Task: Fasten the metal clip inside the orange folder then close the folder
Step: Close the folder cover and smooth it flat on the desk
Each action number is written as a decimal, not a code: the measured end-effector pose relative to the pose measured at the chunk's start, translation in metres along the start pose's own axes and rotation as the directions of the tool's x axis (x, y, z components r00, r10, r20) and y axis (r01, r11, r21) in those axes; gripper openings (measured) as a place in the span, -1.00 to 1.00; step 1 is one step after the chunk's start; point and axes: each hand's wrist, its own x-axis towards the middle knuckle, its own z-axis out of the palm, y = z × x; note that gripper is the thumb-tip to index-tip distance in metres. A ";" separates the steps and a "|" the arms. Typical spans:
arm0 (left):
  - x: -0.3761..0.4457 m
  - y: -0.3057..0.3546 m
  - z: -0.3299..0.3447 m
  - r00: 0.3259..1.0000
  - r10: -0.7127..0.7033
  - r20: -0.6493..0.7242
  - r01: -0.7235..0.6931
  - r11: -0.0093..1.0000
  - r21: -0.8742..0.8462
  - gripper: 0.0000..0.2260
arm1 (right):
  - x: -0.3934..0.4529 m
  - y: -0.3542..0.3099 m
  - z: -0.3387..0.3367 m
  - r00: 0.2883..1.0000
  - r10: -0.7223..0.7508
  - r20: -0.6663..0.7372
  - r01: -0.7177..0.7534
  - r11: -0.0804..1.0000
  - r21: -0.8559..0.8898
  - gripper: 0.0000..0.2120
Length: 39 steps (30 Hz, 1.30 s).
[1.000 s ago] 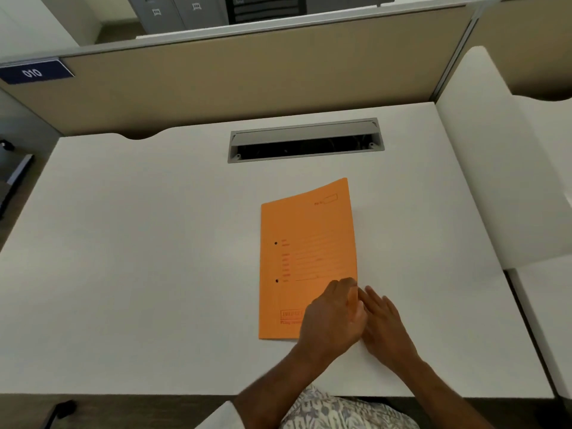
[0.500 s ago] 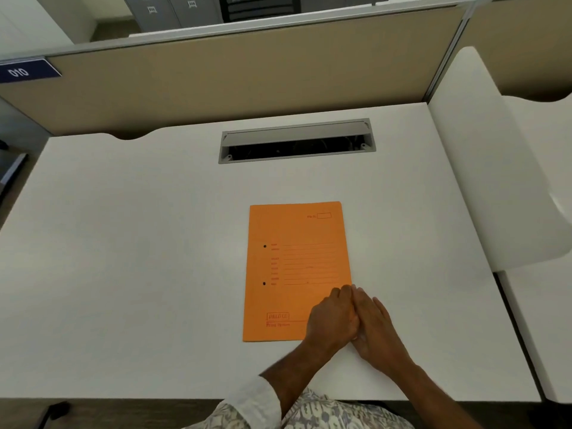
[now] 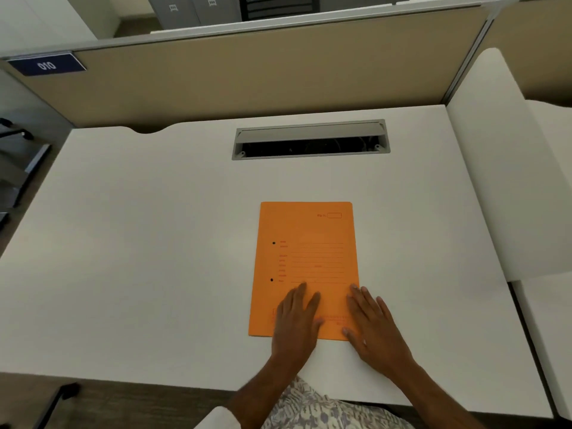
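The orange folder (image 3: 305,243) lies closed and flat on the white desk (image 3: 148,258), printed cover up, with two dark holes near its left edge. My left hand (image 3: 295,320) rests palm down on the lower part of the cover, fingers spread. My right hand (image 3: 373,325) lies flat along the folder's lower right edge, partly on the desk. Neither hand holds anything. The metal clip is hidden inside the folder.
A grey cable slot (image 3: 311,140) is set into the desk behind the folder. A tan partition (image 3: 263,78) stands along the back. A white divider (image 3: 501,181) borders the desk's right side.
The folder has straightened and squared up on the desk. My hands, earlier bunched together at its lower right corner, have spread apart and now lie flat.
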 end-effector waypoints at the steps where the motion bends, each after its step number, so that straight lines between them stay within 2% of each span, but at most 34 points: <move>1: -0.005 -0.008 0.000 0.999 -0.045 0.012 0.045 0.999 0.013 -0.46 | 0.003 -0.002 0.001 1.000 -0.002 0.021 0.002 0.999 -0.041 -0.36; 8: -0.027 -0.048 -0.009 0.981 -0.190 0.043 0.190 0.982 0.012 -0.40 | 0.028 -0.038 0.001 0.991 -0.021 0.129 0.038 0.991 -0.132 -0.27; 16: -0.023 -0.116 -0.028 0.977 -0.208 0.047 0.208 0.978 -0.012 -0.39 | 0.073 -0.095 0.008 0.991 -0.043 0.124 0.065 0.983 -0.174 -0.23; 27: 0.003 -0.224 -0.060 0.981 -0.175 0.086 0.177 0.984 -0.027 -0.37 | 0.148 -0.176 0.026 0.996 -0.005 0.084 0.020 0.985 -0.174 -0.22; 30: 0.013 -0.254 -0.066 0.971 -0.198 0.136 0.205 0.978 -0.037 -0.37 | 0.171 -0.195 0.029 0.997 -0.002 0.074 0.014 0.987 -0.161 -0.24; 36: 0.030 -0.301 -0.083 0.965 -0.218 0.143 0.221 0.975 -0.009 -0.36 | 0.216 -0.227 0.034 0.998 -0.007 0.063 0.017 0.987 -0.160 -0.25; 39: 0.037 -0.321 -0.089 0.961 -0.228 0.157 0.232 0.973 -0.009 -0.36 | 0.236 -0.239 0.037 0.996 -0.002 0.090 0.017 0.986 -0.166 -0.31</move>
